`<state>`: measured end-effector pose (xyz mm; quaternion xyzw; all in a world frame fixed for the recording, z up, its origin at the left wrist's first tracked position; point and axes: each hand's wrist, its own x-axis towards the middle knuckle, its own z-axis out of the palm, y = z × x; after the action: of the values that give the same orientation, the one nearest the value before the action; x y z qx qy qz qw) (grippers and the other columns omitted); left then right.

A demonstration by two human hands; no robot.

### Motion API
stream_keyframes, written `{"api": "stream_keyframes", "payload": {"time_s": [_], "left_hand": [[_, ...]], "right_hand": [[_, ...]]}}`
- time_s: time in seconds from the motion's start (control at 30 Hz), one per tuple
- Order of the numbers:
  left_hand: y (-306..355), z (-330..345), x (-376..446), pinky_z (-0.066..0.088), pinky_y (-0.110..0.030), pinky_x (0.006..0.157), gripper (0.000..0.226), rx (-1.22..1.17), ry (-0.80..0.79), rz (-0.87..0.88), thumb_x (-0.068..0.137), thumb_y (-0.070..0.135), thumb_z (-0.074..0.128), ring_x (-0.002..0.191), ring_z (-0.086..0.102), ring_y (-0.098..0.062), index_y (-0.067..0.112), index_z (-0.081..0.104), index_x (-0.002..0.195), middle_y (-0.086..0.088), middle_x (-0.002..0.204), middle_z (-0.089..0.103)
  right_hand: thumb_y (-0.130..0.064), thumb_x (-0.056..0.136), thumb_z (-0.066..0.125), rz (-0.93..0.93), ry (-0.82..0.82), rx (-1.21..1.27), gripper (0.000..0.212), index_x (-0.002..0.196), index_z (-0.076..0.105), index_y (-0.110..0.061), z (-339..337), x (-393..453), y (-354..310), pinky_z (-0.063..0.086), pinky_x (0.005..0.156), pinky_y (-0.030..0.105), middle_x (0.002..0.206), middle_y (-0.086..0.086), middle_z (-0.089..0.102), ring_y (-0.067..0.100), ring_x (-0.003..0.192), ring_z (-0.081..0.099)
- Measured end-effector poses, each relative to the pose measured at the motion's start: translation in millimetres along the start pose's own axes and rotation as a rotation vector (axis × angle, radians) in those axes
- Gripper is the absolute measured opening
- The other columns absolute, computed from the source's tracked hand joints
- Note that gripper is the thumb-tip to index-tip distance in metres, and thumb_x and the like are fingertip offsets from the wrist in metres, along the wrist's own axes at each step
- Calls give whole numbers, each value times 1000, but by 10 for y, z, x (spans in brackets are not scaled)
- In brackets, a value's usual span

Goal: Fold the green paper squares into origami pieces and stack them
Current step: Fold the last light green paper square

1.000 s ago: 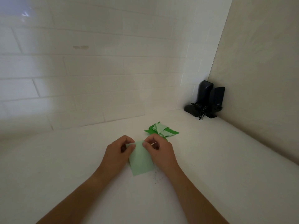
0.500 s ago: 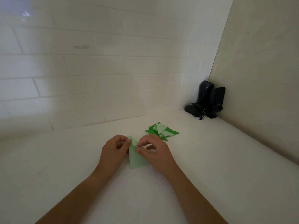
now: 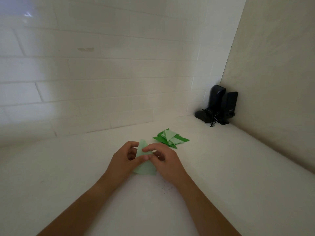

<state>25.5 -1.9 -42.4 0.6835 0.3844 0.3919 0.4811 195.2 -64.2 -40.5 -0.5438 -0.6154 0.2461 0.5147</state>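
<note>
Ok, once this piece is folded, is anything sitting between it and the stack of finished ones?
Nothing visible does. Both hands, left and right, hold the pale green paper piece, and only bare white tabletop lies between it and the pile of folded green origami pieces beyond the right hand.

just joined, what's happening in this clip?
A person is folding a light green paper sheet over a white counter. The left hand and the right hand both pinch it near its upper part, so it is partly folded into a narrow, pointed shape. Behind and to the right lies a pile of finished green origami pieces, apart from the hands. Two black speakers stand in the far corner.
</note>
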Motion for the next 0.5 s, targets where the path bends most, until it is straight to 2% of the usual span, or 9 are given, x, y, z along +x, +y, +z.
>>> {"api": "stream_keyframes", "payload": {"time_s": [0.1,0.2,0.27,0.33,0.4,0.5], "left_hand": [[0,12,1,57,-26,68,31,1,42,-22,81,27,86,76,74,-12,20,66,104,3,84,76],[-4,8,13,53,-20,62,27,27,77,-13,83,25,85,68,70,-6,18,65,100,6,76,73],[-6,3,21,54,-23,62,26,44,79,-4,84,25,85,69,71,-9,19,65,100,7,76,74],[-6,2,18,57,-32,67,26,33,65,-2,84,23,85,74,74,-16,20,65,102,4,80,76],[-16,0,17,56,-32,67,25,26,35,6,85,20,84,71,71,-13,21,65,102,7,76,74],[-14,10,6,50,-26,63,26,29,-40,42,80,26,82,65,62,-9,20,65,100,8,71,69]], "right_hand": [[-9,96,64,-9,-13,13,25,108,77,-27,-9,-1,18,49,79,14,113,-9,70,7,94,67],[-16,95,65,-6,-29,44,21,110,77,-27,-4,-3,25,50,80,16,112,-11,69,7,94,67],[-19,95,64,0,-42,66,25,115,76,-29,-6,-2,19,50,79,17,114,-12,69,6,90,67],[-15,99,62,18,-42,89,35,128,70,-34,-13,4,13,51,77,17,115,-9,69,7,81,65],[-16,102,63,61,-2,106,40,136,63,-37,-26,12,14,51,77,18,112,-8,69,6,78,64],[-26,101,67,98,22,69,25,125,69,-30,-36,38,50,53,81,21,106,-8,73,5,91,69]]}}
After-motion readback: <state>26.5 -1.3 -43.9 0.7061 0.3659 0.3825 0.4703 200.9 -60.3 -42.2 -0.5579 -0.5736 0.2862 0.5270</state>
